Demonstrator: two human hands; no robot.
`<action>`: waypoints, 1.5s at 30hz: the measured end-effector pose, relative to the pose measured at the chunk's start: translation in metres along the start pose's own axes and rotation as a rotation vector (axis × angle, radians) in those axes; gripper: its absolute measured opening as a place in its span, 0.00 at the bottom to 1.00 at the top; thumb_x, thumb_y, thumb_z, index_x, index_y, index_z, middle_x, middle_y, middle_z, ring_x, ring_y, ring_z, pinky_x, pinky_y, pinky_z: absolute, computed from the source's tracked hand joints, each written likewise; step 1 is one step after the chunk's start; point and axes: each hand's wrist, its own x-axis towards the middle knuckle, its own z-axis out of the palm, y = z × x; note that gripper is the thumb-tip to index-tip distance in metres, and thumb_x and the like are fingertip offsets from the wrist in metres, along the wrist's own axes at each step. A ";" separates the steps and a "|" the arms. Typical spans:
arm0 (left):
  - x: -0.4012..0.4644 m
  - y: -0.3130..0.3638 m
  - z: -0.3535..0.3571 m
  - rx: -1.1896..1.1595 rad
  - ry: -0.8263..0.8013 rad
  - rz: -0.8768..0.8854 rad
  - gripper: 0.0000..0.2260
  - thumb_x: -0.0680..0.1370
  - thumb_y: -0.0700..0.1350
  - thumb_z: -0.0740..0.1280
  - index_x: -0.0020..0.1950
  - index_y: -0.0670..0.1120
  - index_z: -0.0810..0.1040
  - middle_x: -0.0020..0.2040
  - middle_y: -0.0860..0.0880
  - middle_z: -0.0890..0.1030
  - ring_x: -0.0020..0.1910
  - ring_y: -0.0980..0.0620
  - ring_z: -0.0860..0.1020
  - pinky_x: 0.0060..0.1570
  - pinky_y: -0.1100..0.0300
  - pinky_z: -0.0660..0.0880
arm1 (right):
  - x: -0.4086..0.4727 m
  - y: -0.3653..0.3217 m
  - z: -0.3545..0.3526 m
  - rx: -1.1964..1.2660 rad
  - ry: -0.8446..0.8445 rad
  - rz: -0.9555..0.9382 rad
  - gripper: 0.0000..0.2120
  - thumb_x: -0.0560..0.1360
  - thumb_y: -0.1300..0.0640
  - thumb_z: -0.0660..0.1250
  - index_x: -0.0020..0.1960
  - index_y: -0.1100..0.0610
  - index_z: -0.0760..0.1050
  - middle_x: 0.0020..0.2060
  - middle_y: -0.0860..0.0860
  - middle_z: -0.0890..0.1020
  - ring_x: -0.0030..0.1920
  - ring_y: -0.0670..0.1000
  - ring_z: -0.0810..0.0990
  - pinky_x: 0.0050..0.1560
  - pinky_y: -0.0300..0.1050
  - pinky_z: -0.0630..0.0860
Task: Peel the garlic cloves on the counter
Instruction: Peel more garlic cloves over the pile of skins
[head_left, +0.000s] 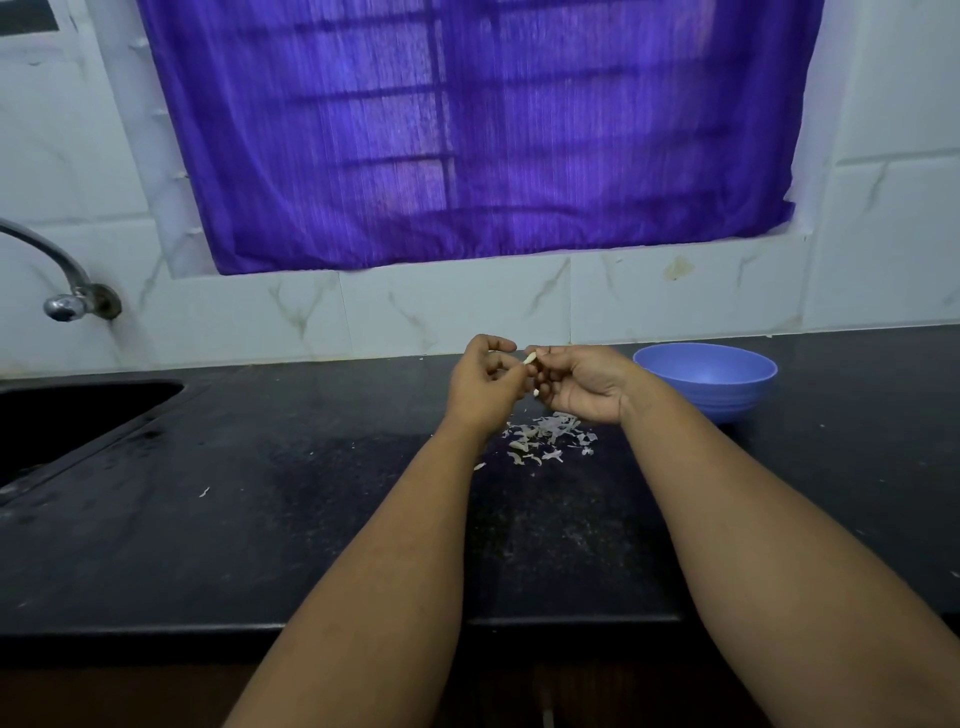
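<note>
A small pale garlic clove (530, 357) is held up between both hands above the black counter (260, 519). My right hand (582, 382) pinches the clove with thumb and fingertips, palm turned up. My left hand (485, 382) has its fingers curled against the clove's left end. Another whitish bit (535, 393) shows low between the two hands. A heap of papery garlic skins (548, 436) lies on the counter directly under the hands. Whole unpeeled cloves are not visible on the counter.
A blue plastic bowl (706, 379) stands just right of my right hand, near the tiled wall. A dark sink (67, 415) is sunk into the counter at left, with a metal tap (62, 291) above it. A purple curtain (467, 130) covers the window behind.
</note>
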 end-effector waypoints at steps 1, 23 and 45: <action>0.000 0.001 0.000 -0.002 -0.008 0.004 0.08 0.76 0.31 0.64 0.51 0.43 0.71 0.34 0.49 0.78 0.32 0.58 0.77 0.36 0.64 0.75 | -0.001 -0.001 0.000 0.008 -0.001 0.004 0.10 0.81 0.63 0.57 0.46 0.60 0.76 0.32 0.53 0.78 0.36 0.47 0.72 0.37 0.37 0.71; 0.002 -0.003 -0.005 0.196 0.058 0.055 0.09 0.73 0.40 0.66 0.45 0.54 0.70 0.37 0.51 0.78 0.38 0.49 0.76 0.44 0.47 0.76 | -0.006 0.002 0.012 -0.192 0.070 -0.196 0.09 0.81 0.64 0.58 0.52 0.63 0.77 0.40 0.54 0.81 0.41 0.46 0.81 0.46 0.38 0.76; 0.004 -0.007 -0.008 0.377 0.097 -0.136 0.09 0.75 0.43 0.62 0.38 0.45 0.79 0.39 0.46 0.83 0.41 0.45 0.81 0.47 0.51 0.79 | -0.011 0.002 0.014 -0.131 0.137 -0.196 0.06 0.79 0.64 0.62 0.46 0.60 0.77 0.38 0.52 0.80 0.38 0.45 0.77 0.36 0.32 0.75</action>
